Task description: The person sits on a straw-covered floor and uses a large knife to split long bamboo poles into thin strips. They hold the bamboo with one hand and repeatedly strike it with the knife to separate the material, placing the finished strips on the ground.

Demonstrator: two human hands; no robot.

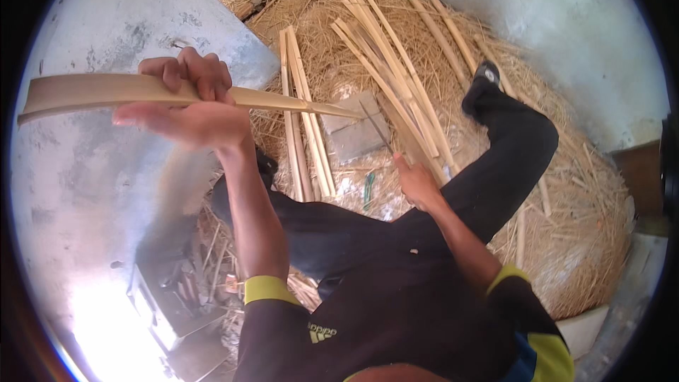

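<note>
A long pale bamboo strip (85, 92) runs from the far left to the middle, wide at its left end and narrow at its right. My left hand (201, 102) grips it, fingers curled over the far edge and thumb stretched out along the near side. The narrow end lies over a grey block (353, 140) on the floor. In my closed right hand (419, 182) is a knife (376, 127), its thin dark blade slanting up and left over the block, close to the strip's tip. Its handle is mostly hidden in the fingers.
Bamboo strips (396, 74) lie right of the block, and more strips (300, 113) to its left. Straw-like shavings (580, 226) cover the floor. Bamboo poles (442, 35) lie near my foot. A green object (368, 189) sits before the block. Grey walls (566, 21) curve around.
</note>
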